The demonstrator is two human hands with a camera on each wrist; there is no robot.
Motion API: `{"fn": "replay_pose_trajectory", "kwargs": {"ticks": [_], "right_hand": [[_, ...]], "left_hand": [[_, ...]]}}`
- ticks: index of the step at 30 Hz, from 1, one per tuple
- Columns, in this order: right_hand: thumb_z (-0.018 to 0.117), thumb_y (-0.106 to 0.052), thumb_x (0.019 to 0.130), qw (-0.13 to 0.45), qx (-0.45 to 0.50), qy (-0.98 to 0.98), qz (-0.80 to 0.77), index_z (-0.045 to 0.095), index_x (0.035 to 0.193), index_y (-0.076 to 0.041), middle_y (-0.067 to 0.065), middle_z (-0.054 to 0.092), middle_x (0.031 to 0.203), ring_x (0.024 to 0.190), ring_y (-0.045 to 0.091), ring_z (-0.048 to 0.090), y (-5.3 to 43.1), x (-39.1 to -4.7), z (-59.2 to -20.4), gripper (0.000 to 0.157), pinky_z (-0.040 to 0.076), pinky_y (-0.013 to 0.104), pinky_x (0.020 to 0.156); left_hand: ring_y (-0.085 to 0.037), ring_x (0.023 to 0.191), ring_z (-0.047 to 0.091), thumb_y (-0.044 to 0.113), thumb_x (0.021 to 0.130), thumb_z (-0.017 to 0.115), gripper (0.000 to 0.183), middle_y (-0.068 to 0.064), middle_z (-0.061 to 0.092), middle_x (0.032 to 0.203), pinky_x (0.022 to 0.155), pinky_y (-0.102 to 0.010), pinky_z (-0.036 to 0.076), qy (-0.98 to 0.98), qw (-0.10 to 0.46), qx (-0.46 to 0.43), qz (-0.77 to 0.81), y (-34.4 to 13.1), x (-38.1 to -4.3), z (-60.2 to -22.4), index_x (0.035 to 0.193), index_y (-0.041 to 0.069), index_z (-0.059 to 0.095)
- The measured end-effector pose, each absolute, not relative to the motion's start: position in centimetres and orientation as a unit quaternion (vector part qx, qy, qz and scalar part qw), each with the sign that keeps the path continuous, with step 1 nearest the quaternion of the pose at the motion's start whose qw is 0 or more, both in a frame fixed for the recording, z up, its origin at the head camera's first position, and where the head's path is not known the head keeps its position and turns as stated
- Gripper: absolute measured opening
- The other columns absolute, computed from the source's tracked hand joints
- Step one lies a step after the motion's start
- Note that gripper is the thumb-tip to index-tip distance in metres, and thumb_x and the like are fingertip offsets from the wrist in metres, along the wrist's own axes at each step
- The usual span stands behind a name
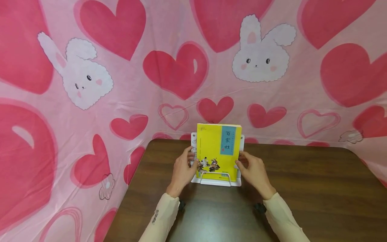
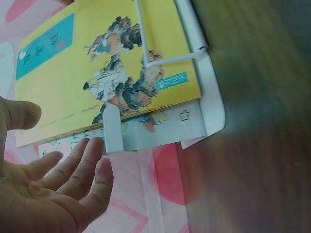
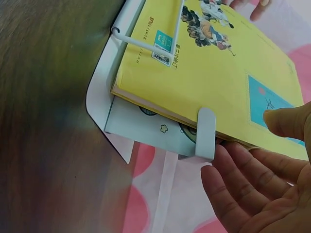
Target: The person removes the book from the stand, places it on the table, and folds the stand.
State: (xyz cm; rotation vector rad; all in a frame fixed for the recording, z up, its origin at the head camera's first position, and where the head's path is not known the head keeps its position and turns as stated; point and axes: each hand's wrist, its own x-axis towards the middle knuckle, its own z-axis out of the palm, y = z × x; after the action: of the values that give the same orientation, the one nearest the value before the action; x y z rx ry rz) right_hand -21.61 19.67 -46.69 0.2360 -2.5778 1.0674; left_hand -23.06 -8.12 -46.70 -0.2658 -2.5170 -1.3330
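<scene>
A yellow book (image 1: 210, 144) with a blue title label stands upright, leaning back on a white book stand (image 1: 196, 180). A bent wire holder (image 1: 215, 173) crosses the lower front of its cover. At the book's left edge is my left hand (image 1: 182, 169), fingers loosely spread and thumb apart from the cover in the left wrist view. Opposite it, my right hand (image 1: 255, 169) has its thumb over the cover and its fingertips close to the side edge; contact is unclear. White side clips (image 2: 113, 128) overlap the book's edges, one also visible as a clip (image 3: 206, 136) in the right wrist view.
The stand rests on a dark wooden table (image 1: 317, 188), near its far edge. Behind and to the left hangs a pink cloth (image 1: 169, 30) printed with hearts and rabbits. Dark wrist straps (image 1: 260, 208) show at the sleeves.
</scene>
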Motion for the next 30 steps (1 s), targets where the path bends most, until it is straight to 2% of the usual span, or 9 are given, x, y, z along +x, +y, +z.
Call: {"fn": "replay_pose_trajectory", "kwargs": {"ticks": [7,13,16,23,30], "right_hand": [[0.074,-0.014,0.095,0.181,0.06,-0.908,0.372,0.068,0.129,0.002,0.019,0.078,0.105,0.086,0.031,0.073,19.5,-22.0,-46.8,0.038,0.063,0.052,0.083],[0.071,-0.015,0.097,0.171,0.032,-0.904,0.39,0.069,0.129,0.003,0.02,0.078,0.105,0.088,0.032,0.071,19.2,-22.3,-46.7,0.036,0.061,0.051,0.085],[0.07,-0.014,0.098,0.169,0.021,-0.901,0.399,0.07,0.127,0.003,0.02,0.078,0.105,0.087,0.031,0.07,19.0,-22.4,-46.7,0.033,0.061,0.046,0.084],[0.071,-0.011,0.097,0.177,-0.002,-0.897,0.404,0.075,0.115,0.002,0.019,0.078,0.101,0.081,0.027,0.068,18.8,-22.8,-47.3,0.023,0.053,0.021,0.072],[0.075,-0.01,0.093,0.18,-0.019,-0.894,0.409,0.076,0.108,0.002,0.019,0.077,0.097,0.08,0.028,0.067,18.6,-22.9,-47.5,0.019,0.052,0.021,0.071]], "left_hand": [[-0.024,0.103,0.076,0.015,0.098,0.07,0.048,-0.013,0.074,0.116,0.096,-0.039,0.061,-0.861,0.143,-0.107,-0.477,-7.8,-23.8,-46.4,0.143,0.006,0.056],[-0.024,0.099,0.077,0.011,0.096,0.071,0.041,-0.013,0.075,0.112,0.093,-0.038,0.062,-0.857,0.144,-0.097,-0.485,-7.7,-24.3,-46.6,0.135,0.005,0.063],[-0.023,0.097,0.076,0.008,0.095,0.071,0.034,-0.013,0.076,0.11,0.092,-0.038,0.062,-0.854,0.148,-0.087,-0.491,-7.6,-24.6,-46.9,0.128,0.003,0.067],[-0.021,0.095,0.075,0.006,0.093,0.076,0.029,-0.012,0.076,0.109,0.092,-0.037,0.062,-0.85,0.145,-0.065,-0.502,-7.5,-24.9,-47.3,0.122,0.003,0.073],[-0.021,0.091,0.075,0.005,0.091,0.079,0.025,-0.011,0.078,0.106,0.089,-0.037,0.063,-0.844,0.169,-0.051,-0.506,-7.4,-25.1,-47.6,0.116,0.002,0.077]]}}
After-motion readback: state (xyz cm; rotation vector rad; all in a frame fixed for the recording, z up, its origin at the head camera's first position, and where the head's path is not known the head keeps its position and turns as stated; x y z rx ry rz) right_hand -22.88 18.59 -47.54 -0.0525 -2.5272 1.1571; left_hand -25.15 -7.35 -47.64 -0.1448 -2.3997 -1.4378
